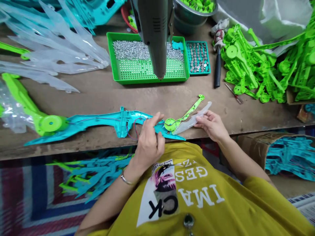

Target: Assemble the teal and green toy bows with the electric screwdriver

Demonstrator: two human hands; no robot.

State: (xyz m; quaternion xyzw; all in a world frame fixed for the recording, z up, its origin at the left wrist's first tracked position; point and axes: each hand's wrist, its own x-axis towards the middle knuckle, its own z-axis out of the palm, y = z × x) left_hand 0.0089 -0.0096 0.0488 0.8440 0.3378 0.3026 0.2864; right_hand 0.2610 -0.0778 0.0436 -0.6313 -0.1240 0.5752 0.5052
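Though crowded, a brown worktable (98, 95)

Brown tabletop (91, 98), scuffed. Near edge: long turquoise part (95, 121). Behind it: green tray (150, 80), small teal tray (199, 73) just beside, metal bowl (190, 22) farther back. Left: translucent pieces (65, 57). Right: black-handled tool (217, 70), thin screwdriver (237, 98), lime-green heap (248, 67).

View from a single head-worn camera, facing forward and steeply down across the bench (86, 98). The wearer's yellow shirt (209, 177) fills the near foreground; the hands (150, 141) appear at close range, about mid-frame; the bench's front edge slants slightly upward to the right.
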